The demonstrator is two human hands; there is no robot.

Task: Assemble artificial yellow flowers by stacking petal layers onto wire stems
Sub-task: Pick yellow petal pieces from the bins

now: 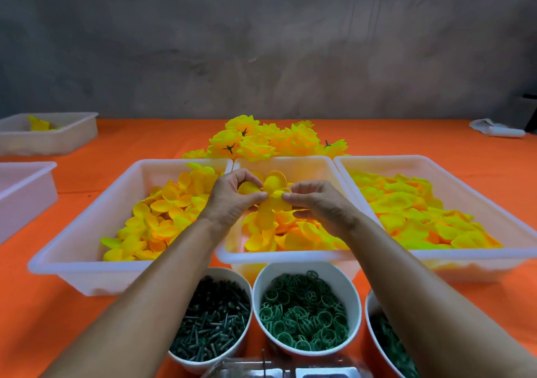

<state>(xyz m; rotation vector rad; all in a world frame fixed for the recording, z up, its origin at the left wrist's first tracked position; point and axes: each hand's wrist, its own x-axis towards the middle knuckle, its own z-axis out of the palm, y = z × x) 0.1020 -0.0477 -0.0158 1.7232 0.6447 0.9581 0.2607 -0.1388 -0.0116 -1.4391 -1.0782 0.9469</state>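
petal layer [268, 200]: yellow-orange, rounded cupped lobes spread out, held above the middle tray [279, 257]
left hand [232, 199]: fingertips pinching its left side
right hand [315, 203]: pinching its right lobe
desk [43, 299]: orange

An orange cloth [406, 139] covers the surface. A grey wall [261, 43] rises behind its far edge. At the far right corner lies a crumpled white rag [494, 129], with a dark object [527, 113] just behind it, cut off by the frame. At the near edge sits a clear plastic container [279, 370], only partly visible.
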